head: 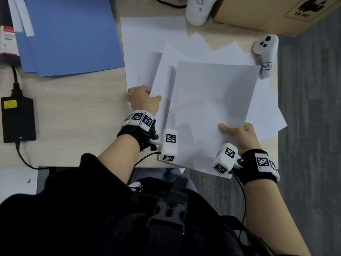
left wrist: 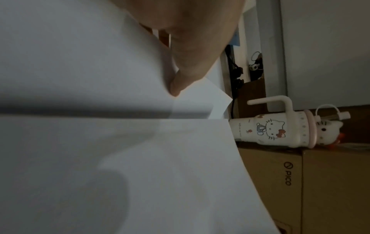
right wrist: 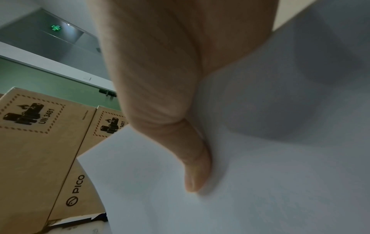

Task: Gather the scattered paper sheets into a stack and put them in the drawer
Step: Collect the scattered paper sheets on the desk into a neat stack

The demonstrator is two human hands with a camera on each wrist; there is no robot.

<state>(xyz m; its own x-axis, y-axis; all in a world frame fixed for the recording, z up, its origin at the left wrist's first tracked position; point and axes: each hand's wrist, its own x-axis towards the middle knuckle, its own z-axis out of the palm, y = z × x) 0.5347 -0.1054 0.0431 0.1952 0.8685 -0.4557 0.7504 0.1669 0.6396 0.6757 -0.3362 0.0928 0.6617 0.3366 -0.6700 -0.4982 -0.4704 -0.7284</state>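
Holding the top sheet (head: 212, 108) by its near edge, right hand (head: 239, 134) has thumb on top w/ fingers curled under, sheet lifted & tilted over the other sheets (head: 158, 43) fanned across the table (head: 83, 115). Left hand (head: 142, 98) pinches the left edge of a lower sheet (head: 162, 78), thumb on top, fingers tucked beneath. Loose sheets overlap at mixed angles, some jutting past the table's right edge. Nearby: blue folder (head: 73, 34) at far left, black power brick (head: 18, 119) at left edge, white bottle (head: 198, 12) & cardboard box (head: 267, 13) at back, white controller (head: 265, 52) touching the sheets on the right.
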